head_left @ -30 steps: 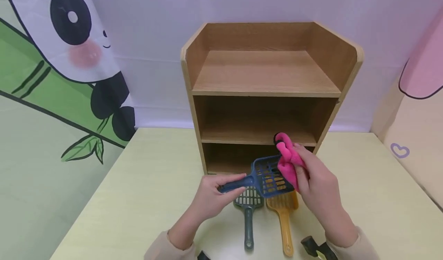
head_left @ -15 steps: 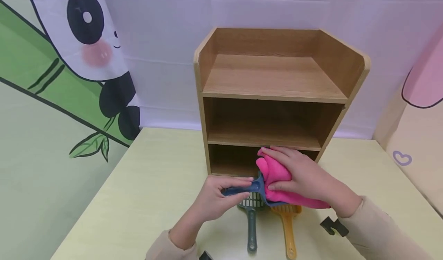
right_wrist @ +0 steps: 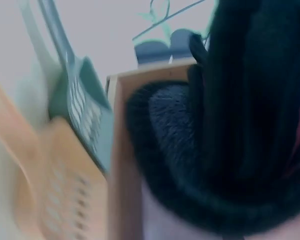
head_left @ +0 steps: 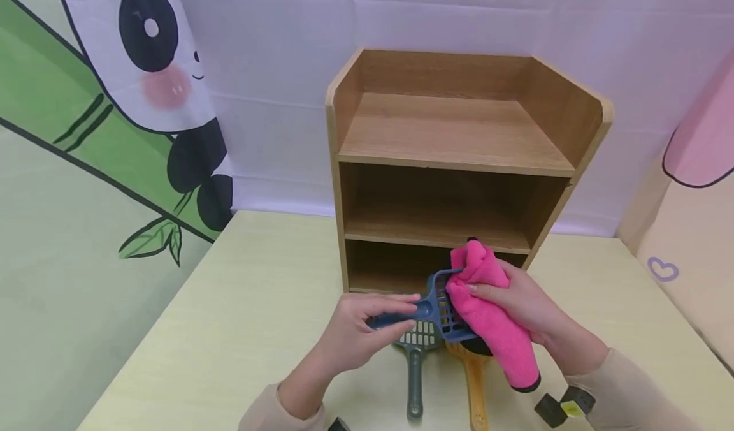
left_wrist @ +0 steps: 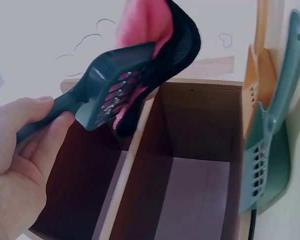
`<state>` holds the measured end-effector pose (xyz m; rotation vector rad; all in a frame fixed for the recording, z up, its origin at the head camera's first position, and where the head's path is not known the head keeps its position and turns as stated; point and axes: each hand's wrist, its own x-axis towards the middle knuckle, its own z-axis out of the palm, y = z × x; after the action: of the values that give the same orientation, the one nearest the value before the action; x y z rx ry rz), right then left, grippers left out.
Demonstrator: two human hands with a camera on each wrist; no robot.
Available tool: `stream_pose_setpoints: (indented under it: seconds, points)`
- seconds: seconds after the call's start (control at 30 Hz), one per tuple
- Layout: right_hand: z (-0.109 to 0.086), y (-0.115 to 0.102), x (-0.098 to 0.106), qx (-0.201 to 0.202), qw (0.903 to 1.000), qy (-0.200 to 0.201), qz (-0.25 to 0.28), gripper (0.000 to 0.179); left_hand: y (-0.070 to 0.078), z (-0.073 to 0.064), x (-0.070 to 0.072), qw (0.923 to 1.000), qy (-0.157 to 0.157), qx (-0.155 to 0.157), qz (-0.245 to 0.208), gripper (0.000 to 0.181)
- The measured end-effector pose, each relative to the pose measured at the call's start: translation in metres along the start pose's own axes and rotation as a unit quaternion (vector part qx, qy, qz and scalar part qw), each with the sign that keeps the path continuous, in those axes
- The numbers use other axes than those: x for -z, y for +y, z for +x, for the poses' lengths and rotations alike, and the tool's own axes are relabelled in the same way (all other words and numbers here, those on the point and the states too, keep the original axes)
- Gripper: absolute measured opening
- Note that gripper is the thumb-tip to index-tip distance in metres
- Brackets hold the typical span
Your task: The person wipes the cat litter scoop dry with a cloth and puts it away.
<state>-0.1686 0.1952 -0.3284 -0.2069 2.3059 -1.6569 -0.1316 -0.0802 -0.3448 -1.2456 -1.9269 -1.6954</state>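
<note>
My left hand (head_left: pixel 350 332) grips the handle of a blue slotted litter scoop (head_left: pixel 429 310), thumb and fingers around it, its head raised above the table. In my right hand (head_left: pixel 530 300) is a bright pink cloth (head_left: pixel 497 329) with a dark border, bunched and pinched against the right side of the scoop's head. The left wrist view shows the cloth (left_wrist: pixel 145 22) lying over the scoop (left_wrist: pixel 97 85), its dark edge hanging behind the slots. Dark cloth (right_wrist: pixel 170 145) fills much of the right wrist view and hides the right hand there.
Below the hands, a dark green slotted scoop (head_left: pixel 415 380) and an orange one (head_left: pixel 476 386) lie on the pale table (head_left: pixel 229 329), handles towards me. A wooden shelf unit (head_left: pixel 453 131) with three levels stands just behind them. A printed curtain (head_left: pixel 275 99) hangs at the back.
The right hand brought the cloth onto the scoop's head, covering it, then drew back right, uncovering part of the slots. The left hand keeps its grip. The head view has shifted slightly.
</note>
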Motion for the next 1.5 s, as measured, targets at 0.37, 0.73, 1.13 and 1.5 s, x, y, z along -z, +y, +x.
stream_pose_setpoints:
  seconds: [0.37, 0.73, 1.13, 1.5]
  points:
    - [-0.016, 0.015, -0.002, -0.044, 0.9918, 0.064, 0.102, 0.049, -0.012, -0.005, 0.006, 0.9836, -0.039, 0.042, 0.171, 0.032]
    - [-0.024, 0.023, -0.005, -0.056, 0.962, 0.082, 0.254, 0.039, -0.01, -0.016, 0.016, 0.9757, 0.003, 0.025, 0.218, 0.027]
    - [-0.042, 0.03, 0.024, -0.056, 0.9442, 0.076, 0.316, 0.034, 0.022, -0.007, 0.044, 0.9797, 0.067, 0.055, 0.181, 0.029]
    - [-0.059, 0.033, 0.024, -0.117, 0.9579, 0.103, 0.241, 0.041, 0.048, 0.034, 0.075, 0.9679, 0.174, -0.011, 0.181, 0.032]
